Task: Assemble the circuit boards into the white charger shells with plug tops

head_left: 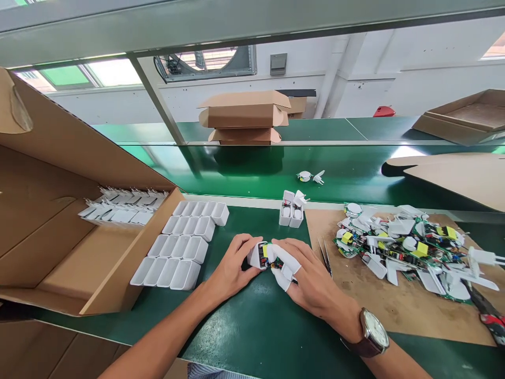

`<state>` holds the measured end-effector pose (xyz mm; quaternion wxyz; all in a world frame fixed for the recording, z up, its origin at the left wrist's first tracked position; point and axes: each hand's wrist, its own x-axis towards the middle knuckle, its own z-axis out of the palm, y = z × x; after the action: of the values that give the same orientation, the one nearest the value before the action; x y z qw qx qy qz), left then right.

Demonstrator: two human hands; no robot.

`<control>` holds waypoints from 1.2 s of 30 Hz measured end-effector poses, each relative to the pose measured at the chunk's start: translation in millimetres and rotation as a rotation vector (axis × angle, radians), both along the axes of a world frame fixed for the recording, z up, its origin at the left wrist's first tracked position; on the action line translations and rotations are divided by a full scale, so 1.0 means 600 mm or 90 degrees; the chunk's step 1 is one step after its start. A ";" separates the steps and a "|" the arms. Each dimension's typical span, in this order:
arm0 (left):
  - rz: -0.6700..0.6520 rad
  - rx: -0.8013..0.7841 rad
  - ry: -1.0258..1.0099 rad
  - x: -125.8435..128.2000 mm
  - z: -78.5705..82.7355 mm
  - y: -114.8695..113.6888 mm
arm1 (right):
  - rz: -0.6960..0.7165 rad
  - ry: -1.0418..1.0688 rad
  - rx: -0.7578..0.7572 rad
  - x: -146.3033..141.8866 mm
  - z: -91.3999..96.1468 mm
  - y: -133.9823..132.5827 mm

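Observation:
At the middle of the near table edge, my left hand (pixel 231 266) is closed on a small white plastic housing (pixel 255 256). My right hand (pixel 315 279), with white covers on its thumb and a finger, grips a green circuit board (pixel 273 255) with a yellow part. The board meets the open end of the housing; how deep it sits is hidden by my fingers. Just beyond my hands, white housings (pixel 291 216) stand upright with boards and a plug in them. Tweezers (pixel 325 258) lie beside my right hand.
Rows of white housings (pixel 185 273) lie at left, next to an open carton (pixel 114 258) containing white plug pieces (pixel 126 205). At right, a heap of circuit boards (pixel 414 245) covers part of a brown cardboard sheet (pixel 363 310). A red-and-black tool (pixel 487 313) lies at its edge.

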<state>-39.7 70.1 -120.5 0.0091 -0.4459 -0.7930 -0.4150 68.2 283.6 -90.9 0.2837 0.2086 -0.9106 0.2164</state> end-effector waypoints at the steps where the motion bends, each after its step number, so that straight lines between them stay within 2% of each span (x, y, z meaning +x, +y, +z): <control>1: -0.002 0.001 0.001 0.000 0.000 0.000 | 0.000 0.004 0.003 0.000 0.000 0.000; 8: 0.006 -0.002 -0.021 0.002 -0.001 0.001 | 0.002 -0.002 -0.021 0.001 -0.005 0.000; 14: -0.021 0.014 -0.064 0.006 0.002 0.002 | 0.014 0.016 0.022 0.001 -0.002 -0.003; 20: -0.096 -0.008 -0.147 0.018 0.017 0.005 | 0.064 -0.027 -0.063 0.002 0.020 0.004; 22: -0.102 -0.015 -0.144 0.022 0.016 0.005 | 0.047 -0.012 -0.088 -0.002 0.030 0.017; 24: -0.106 -0.029 -0.135 0.025 0.010 0.004 | -0.023 0.007 -0.103 -0.015 0.041 0.041; 27: -0.105 -0.025 -0.126 0.029 -0.002 0.004 | -0.177 0.004 -0.101 -0.058 0.056 0.102; 29: -0.105 -0.007 -0.114 0.031 -0.007 0.004 | -0.237 -0.021 -0.071 -0.103 0.064 0.153; 33: -0.126 0.007 -0.098 0.031 -0.015 0.004 | -0.262 -0.102 -0.004 -0.214 0.064 0.232; 36: -0.140 0.001 -0.105 0.028 -0.020 0.003 | -0.239 -0.185 0.045 -0.290 0.050 0.245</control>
<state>-23.0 71.7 -132.7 -0.1011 -0.4948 -0.7369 -0.4494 -105.9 430.4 -60.9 0.1777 0.0124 -0.9716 0.1559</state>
